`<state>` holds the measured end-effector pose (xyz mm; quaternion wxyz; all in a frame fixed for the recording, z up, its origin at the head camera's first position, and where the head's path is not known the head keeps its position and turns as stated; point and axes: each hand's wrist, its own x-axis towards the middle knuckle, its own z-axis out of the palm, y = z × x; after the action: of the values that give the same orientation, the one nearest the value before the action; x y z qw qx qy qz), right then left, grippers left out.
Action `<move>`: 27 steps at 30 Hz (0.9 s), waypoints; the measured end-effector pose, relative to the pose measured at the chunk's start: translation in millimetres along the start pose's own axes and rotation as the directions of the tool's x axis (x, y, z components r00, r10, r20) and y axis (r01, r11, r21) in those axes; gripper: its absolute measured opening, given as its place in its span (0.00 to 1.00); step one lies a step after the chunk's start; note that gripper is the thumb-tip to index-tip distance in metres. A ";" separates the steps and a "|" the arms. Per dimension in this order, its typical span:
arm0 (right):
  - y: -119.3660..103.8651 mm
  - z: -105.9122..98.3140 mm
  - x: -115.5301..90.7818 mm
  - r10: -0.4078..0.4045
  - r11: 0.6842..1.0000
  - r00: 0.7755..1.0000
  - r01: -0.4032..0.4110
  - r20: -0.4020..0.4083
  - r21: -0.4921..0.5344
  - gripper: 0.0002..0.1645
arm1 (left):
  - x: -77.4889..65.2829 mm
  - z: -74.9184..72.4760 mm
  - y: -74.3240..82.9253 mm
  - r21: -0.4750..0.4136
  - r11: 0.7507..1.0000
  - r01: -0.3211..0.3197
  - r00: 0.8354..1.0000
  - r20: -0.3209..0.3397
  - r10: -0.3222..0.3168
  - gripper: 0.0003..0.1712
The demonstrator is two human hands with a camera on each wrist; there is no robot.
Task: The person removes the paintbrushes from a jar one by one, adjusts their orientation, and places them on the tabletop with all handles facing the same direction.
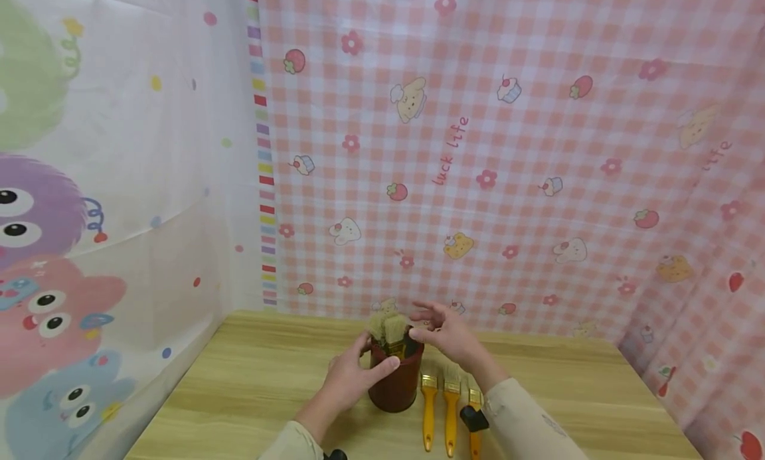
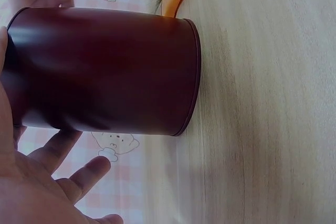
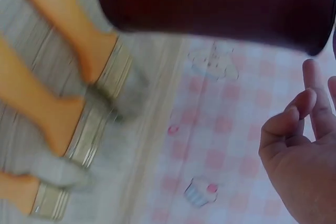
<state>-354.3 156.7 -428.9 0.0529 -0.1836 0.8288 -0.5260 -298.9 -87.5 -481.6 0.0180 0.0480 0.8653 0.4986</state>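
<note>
The person's left hand (image 1: 349,377) grips a dark red, smooth, leather-like cylindrical cup (image 1: 394,392) near its rim, thumb on the near side and fingers round the outer left. The cup stands on the pale wood-grained table (image 1: 556,393), its base below that grip. The right hand (image 1: 447,332) is at the opposite side of the rim, fingers loosely bent and seemingly grasping nothing; whether its thumb touches the rim cannot be told. Between the hands, pale bristle heads (image 1: 391,326) rise from the cup. To the right of the grip, beside the cup, lie three yellow-handled flat paintbrushes (image 1: 451,410) with metal ferrules.

The cup looks stiff-walled, light and hardly fragile, though its sheen suggests some slipperiness; a hold round the upper wall should steady it. The bristles look soft, so the firm handles seem the better hold.
</note>
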 end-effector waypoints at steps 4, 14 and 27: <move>-6.6 9.3 4.5 -0.027 0.999 1.000 0.027 0.017 -0.029 0.39 | 0.0 0.4 1.6 0.000 1.000 -0.004 1.000 0.004 0.004 0.56; -7.8 16.8 6.4 -0.062 0.996 0.998 0.062 0.009 -0.058 0.41 | -1.6 1.2 1.5 0.001 1.000 -0.006 1.000 -0.009 0.006 0.57; -16.6 25.7 3.8 -0.059 0.963 0.996 0.073 0.060 -0.259 0.43 | -1.5 2.1 -0.1 -0.005 1.000 -0.016 1.000 -0.015 0.016 0.53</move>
<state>-346.5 127.2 -425.0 0.0322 -0.2301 0.8825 -0.4089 -297.3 -86.0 -482.8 0.0079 0.0511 0.8638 0.5011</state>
